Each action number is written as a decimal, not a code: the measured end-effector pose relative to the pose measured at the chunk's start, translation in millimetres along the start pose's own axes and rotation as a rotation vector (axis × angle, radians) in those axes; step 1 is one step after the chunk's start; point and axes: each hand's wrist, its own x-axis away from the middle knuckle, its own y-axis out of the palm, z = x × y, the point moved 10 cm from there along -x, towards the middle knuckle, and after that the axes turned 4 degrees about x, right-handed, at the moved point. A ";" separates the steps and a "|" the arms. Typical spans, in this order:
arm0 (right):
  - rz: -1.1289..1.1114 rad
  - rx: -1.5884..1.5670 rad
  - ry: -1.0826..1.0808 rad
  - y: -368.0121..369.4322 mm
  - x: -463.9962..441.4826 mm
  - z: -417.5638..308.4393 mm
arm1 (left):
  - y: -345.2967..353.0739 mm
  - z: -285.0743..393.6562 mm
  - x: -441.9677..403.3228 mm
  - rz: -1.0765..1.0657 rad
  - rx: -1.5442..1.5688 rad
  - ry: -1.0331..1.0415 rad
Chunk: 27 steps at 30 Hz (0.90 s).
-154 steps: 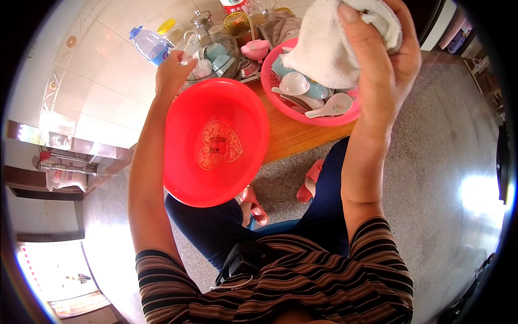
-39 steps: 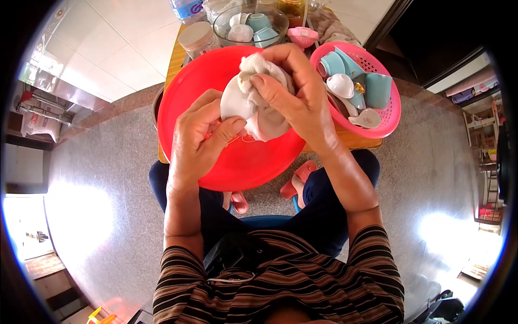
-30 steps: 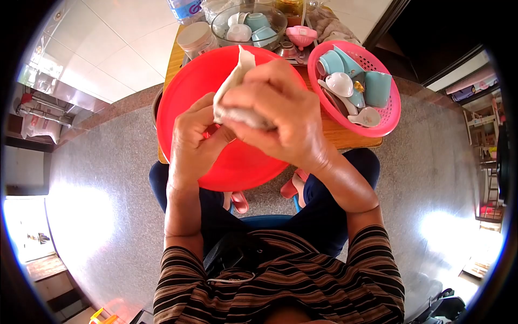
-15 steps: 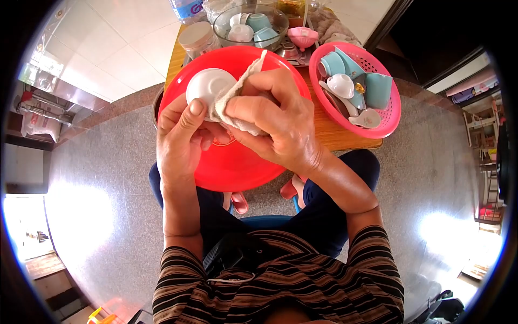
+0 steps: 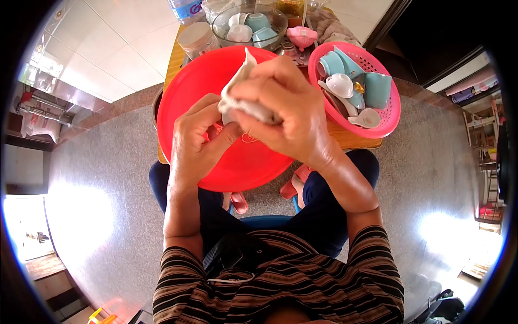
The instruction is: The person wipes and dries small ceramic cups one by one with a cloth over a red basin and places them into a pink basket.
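Over a red basin (image 5: pixel 190 83), my right hand (image 5: pixel 288 110) clutches a bunched white cloth (image 5: pixel 239 81), its edge beside my left hand (image 5: pixel 194 141), where thumb and fingers curl inward; what they pinch, I cannot tell. At right on the wooden worktop (image 5: pixel 350 139), a pink colander (image 5: pixel 389 115) holds pale blue cups (image 5: pixel 377 89) and white spoons (image 5: pixel 366 119); a glass bowl (image 5: pixel 279 24) stands beyond the basin.

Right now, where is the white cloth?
In the head view, the white cloth is in the right hand, over the red basin, beside the left hand.
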 end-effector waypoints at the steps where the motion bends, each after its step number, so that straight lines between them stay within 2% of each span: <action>1: 0.000 0.000 0.001 -1.2 1.6 -2.6 | -1.8 0.7 -0.1 0.028 -0.087 0.020; 3: -0.146 0.047 -0.080 10.4 5.3 -15.4 | -1.9 4.6 0.0 0.064 -0.085 0.084; 5: -0.113 0.018 -0.109 6.3 2.3 -16.0 | 2.9 -7.6 1.3 -0.002 0.300 0.003; 6: -0.072 -0.018 -0.020 -0.8 -0.9 -6.4 | 8.4 -7.0 5.1 -0.071 0.525 -0.149; 8: -0.037 -0.140 0.160 -8.9 -1.4 17.1 | 7.2 -8.4 6.0 -0.093 0.637 -0.145; 9: -0.037 -0.140 0.158 -9.9 -1.3 19.7 | 7.6 -8.7 6.1 -0.116 0.749 -0.142; 11: -0.091 -0.129 0.182 -5.5 -0.4 25.3 | 3.1 -12.0 5.5 -0.112 0.758 -0.120; 13: -0.074 -0.105 0.164 0.6 -0.2 13.6 | -2.1 -19.8 5.6 -0.045 0.959 -0.148; 14: -0.008 -0.061 0.046 1.2 -1.5 -2.5 | -3.4 -22.0 5.7 -0.002 0.980 -0.157; 18: -0.032 0.056 -0.065 8.3 13.4 -10.9 | -8.7 -35.1 5.5 0.125 1.065 -0.231; 21: -0.032 0.061 -0.067 2.4 3.7 -10.7 | -4.7 -29.3 4.4 0.008 1.024 -0.225; 23: 0.006 -0.125 0.222 0.0 3.2 27.7 | 0.1 -25.9 4.5 -0.033 0.843 -0.230; 25: 0.031 -0.186 0.270 -0.2 4.3 39.0 | 5.1 -21.4 5.0 -0.033 0.729 -0.215; 27: -0.015 -0.173 0.269 1.6 4.7 40.2 | 2.0 -7.7 0.3 0.005 0.210 -0.062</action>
